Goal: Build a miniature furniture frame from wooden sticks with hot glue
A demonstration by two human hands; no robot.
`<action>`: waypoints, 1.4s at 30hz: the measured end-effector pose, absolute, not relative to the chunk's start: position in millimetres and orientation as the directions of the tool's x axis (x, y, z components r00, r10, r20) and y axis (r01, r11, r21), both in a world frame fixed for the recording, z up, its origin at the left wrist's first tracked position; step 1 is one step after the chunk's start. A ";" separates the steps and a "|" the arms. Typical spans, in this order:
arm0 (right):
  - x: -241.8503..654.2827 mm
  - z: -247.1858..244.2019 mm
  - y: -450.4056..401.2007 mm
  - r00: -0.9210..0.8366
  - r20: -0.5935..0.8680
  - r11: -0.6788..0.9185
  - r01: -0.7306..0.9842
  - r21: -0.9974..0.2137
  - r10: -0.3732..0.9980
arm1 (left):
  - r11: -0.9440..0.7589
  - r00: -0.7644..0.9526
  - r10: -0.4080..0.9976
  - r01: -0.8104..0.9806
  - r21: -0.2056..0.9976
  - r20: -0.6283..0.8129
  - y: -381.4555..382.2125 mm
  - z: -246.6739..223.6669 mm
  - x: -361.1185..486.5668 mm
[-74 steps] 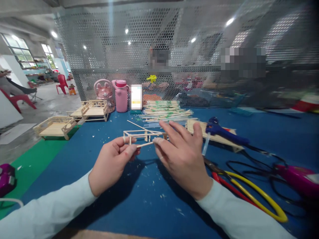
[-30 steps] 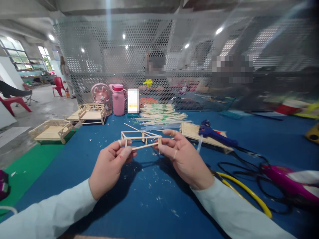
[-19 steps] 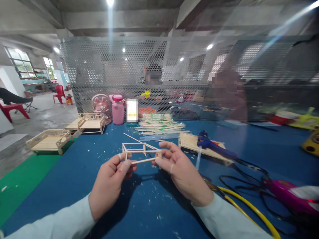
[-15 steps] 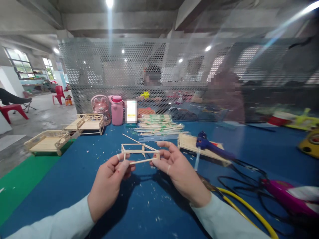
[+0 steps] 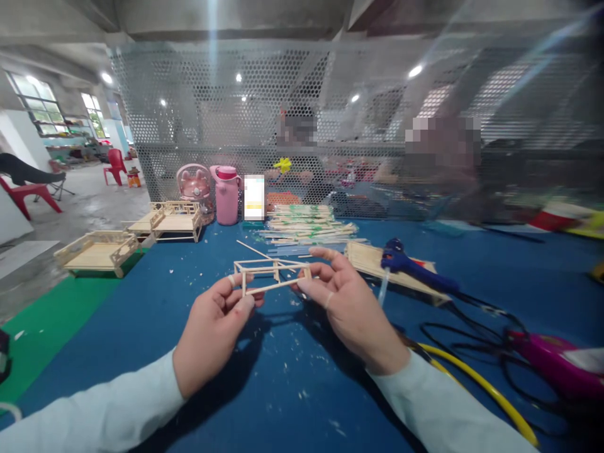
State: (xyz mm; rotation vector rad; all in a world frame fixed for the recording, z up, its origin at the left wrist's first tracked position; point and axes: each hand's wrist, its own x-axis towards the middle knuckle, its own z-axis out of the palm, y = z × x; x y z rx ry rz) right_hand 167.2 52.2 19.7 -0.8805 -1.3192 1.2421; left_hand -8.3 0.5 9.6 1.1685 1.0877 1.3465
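Held above the blue table is a small open frame of thin wooden sticks [image 5: 271, 289], box-like, with corner posts. My left hand [image 5: 214, 330] pinches its left end between thumb and fingers. At the right end, my right hand [image 5: 352, 308] grips a corner post with thumb and fingers, its index finger raised. A loose stick [image 5: 252, 248] lies behind the frame. Beyond it is a pile of wooden sticks [image 5: 306, 223] with green marks. Right of my right hand, a blue glue gun [image 5: 418, 270] rests on a flat wooden stick piece [image 5: 365, 259].
Finished-looking miniature wooden beds [image 5: 97, 253] stand at the left. A pink bottle [image 5: 227, 198] and a lit phone [image 5: 254, 198] stand before a perforated metal screen [image 5: 212, 113]. Black cables, a yellow cable [image 5: 486, 384] and a magenta device [image 5: 552, 362] lie at right. People sit behind the screen.
The view has tilted down and shifted slightly left, so the scene sits higher and farther right. Both hands keep hold of the stick frame; its near edge now slopes a little more.
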 end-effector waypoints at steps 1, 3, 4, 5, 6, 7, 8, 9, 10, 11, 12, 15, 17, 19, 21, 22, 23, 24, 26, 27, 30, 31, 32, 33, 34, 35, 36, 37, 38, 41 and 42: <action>166.7 19.6 51.8 -0.158 0.203 0.180 -0.146 -0.973 0.966 | -0.098 -0.040 0.995 -0.114 0.989 0.094 0.6 9.1 -8.0; 165.7 18.6 51.4 -0.158 0.194 0.172 -0.144 -0.975 0.968 | -0.116 -0.064 0.992 -0.097 0.989 0.110 0.3 8.5 -6.9; 165.4 17.8 51.3 -0.157 0.190 0.168 -0.143 -0.975 0.969 | -0.125 -0.073 0.990 -0.090 0.988 0.118 0.0 8.4 -6.1; 165.0 17.0 51.3 -0.157 0.186 0.164 -0.143 -0.976 0.970 | -0.131 -0.077 0.989 -0.085 0.988 0.125 -0.4 8.4 -5.3; 164.7 16.1 51.4 -0.157 0.182 0.160 -0.145 -0.976 0.971 | -0.135 -0.078 0.989 -0.081 0.988 0.129 -0.7 8.3 -4.5; 164.4 15.4 51.4 -0.156 0.181 0.158 -0.149 -0.976 0.971 | -0.137 -0.082 0.988 -0.077 0.988 0.131 -1.0 8.0 -3.7; 164.2 14.8 51.5 -0.155 0.179 0.156 -0.153 -0.976 0.972 | -0.138 -0.089 0.987 -0.076 0.988 0.131 -1.1 7.5 -3.0; 164.1 14.4 51.5 -0.154 0.177 0.154 -0.155 -0.976 0.972 | -0.139 -0.097 0.987 -0.079 0.987 0.131 -1.0 6.8 -2.4; 164.1 14.2 51.5 -0.153 0.176 0.152 -0.154 -0.976 0.972 | -0.143 -0.105 0.986 -0.088 0.986 0.133 -0.7 5.8 -2.1; 164.1 14.1 51.6 -0.152 0.176 0.153 -0.153 -0.976 0.973 | -0.151 -0.109 0.984 -0.104 0.983 0.139 -0.3 4.7 -1.8; 164.1 14.1 51.6 -0.152 0.178 0.155 -0.152 -0.976 0.972 | -0.162 -0.108 0.983 -0.124 0.979 0.149 0.3 3.5 -1.7; 164.5 14.2 51.7 -0.160 0.179 0.155 -0.151 -0.976 0.971 | -0.192 -0.080 0.980 -0.187 0.963 0.180 1.9 0.7 -1.6; 164.5 14.4 51.3 -0.170 0.179 0.156 -0.139 -0.978 0.969 | -0.196 -0.074 0.980 -0.208 0.958 0.185 2.6 0.2 -1.4; 164.3 14.6 50.2 -0.183 0.181 0.161 -0.119 -0.980 0.966 | -0.198 -0.093 0.979 -0.207 0.958 0.182 2.9 0.4 -0.9; 163.8 14.7 48.5 -0.199 0.184 0.168 -0.096 -0.981 0.963 | -0.200 -0.121 0.977 -0.197 0.960 0.178 3.2 0.8 -0.2; 163.5 14.6 47.7 -0.207 0.185 0.171 -0.082 -0.982 0.961 | -0.199 -0.134 0.975 -0.194 0.960 0.175 3.3 0.9 0.2; 163.2 14.5 46.9 -0.212 0.187 0.175 -0.071 -0.982 0.959 | -0.197 -0.142 0.975 -0.193 0.961 0.171 3.4 1.0 0.6; 163.0 14.3 46.2 -0.216 0.188 0.179 -0.062 -0.982 0.958 | -0.193 -0.147 0.975 -0.195 0.962 0.166 3.3 1.2 0.9; 162.9 14.0 45.5 -0.215 0.191 0.183 -0.056 -0.982 0.958 | -0.187 -0.145 0.976 -0.201 0.962 0.160 2.7 1.9 1.6; 163.0 14.0 45.4 -0.212 0.192 0.184 -0.056 -0.981 0.958 | -0.187 -0.140 0.977 -0.204 0.961 0.161 2.1 2.4 1.8; 163.6 14.6 45.4 -0.208 0.186 0.179 -0.054 -0.982 0.960 | -0.194 -0.119 0.978 -0.223 0.955 0.171 -1.1 4.2 1.9; 163.8 15.0 45.4 -0.209 0.185 0.177 -0.055 -0.983 0.960 | -0.191 -0.110 0.979 -0.235 0.953 0.169 -2.3 4.5 1.8; 164.0 15.3 45.3 -0.209 0.184 0.175 -0.061 -0.983 0.961 | -0.183 -0.102 0.981 -0.249 0.951 0.162 -3.3 4.7 1.6; 164.1 15.5 45.2 -0.208 0.183 0.171 -0.073 -0.983 0.961 | -0.172 -0.095 0.984 -0.264 0.949 0.152 -4.1 4.5 1.2; 164.1 15.6 45.1 -0.209 0.181 0.165 -0.092 -0.982 0.961 | -0.160 -0.088 0.986 -0.277 0.947 0.141 -4.5 4.1 0.9; 164.0 15.5 45.0 -0.210 0.179 0.158 -0.113 -0.981 0.961 | -0.149 -0.083 0.988 -0.289 0.946 0.131 -4.7 3.5 0.5; 163.9 15.1 45.0 -0.213 0.175 0.149 -0.134 -0.980 0.961 | -0.141 -0.079 0.989 -0.297 0.944 0.123 -4.5 2.9 0.1; 163.7 14.6 45.0 -0.216 0.173 0.142 -0.153 -0.978 0.961 | -0.137 -0.078 0.990 -0.300 0.944 0.118 -4.1 2.2 -0.2; 163.6 14.0 45.1 -0.217 0.172 0.137 -0.167 -0.976 0.961 | -0.135 -0.081 0.990 -0.293 0.946 0.116 -3.7 1.8 -0.6; 163.5 12.2 45.6 -0.207 0.177 0.136 -0.196 -0.971 0.962 | -0.132 -0.095 0.989 -0.243 0.961 0.112 -3.1 1.9 -1.3; 163.6 11.7 45.7 -0.203 0.178 0.135 -0.207 -0.969 0.963 | -0.128 -0.095 0.989 -0.223 0.966 0.109 -3.2 2.5 -1.6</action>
